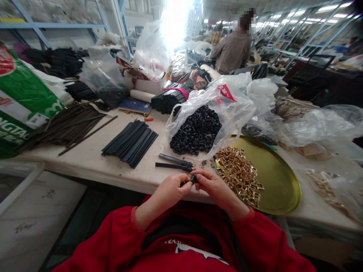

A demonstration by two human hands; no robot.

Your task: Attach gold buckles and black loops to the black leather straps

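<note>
Just over the table's front edge, my left hand (173, 186) and my right hand (210, 183) meet with fingertips pinched on a small dark strap piece (194, 179). Most of the piece is hidden by my fingers. Directly beyond them lie two black straps (174, 162) with gold-coloured metal at their right ends. A clear plastic bag (235, 109) spills many small black loops (195, 130) behind the hands. To the right, gold buckles (241, 173) are heaped on a round gold tray (279, 185). Left of the straps, flat black strips (130, 142) lie in a fanned stack.
Long brownish strips (73, 122) pile up at the left, beside a green bag (22, 102). A blue notebook (135, 106), a bundle of black strips (170, 97) and an orange object (148, 119) sit farther back. Plastic bags (337, 124) crowd the right. A person (234, 49) is in the background.
</note>
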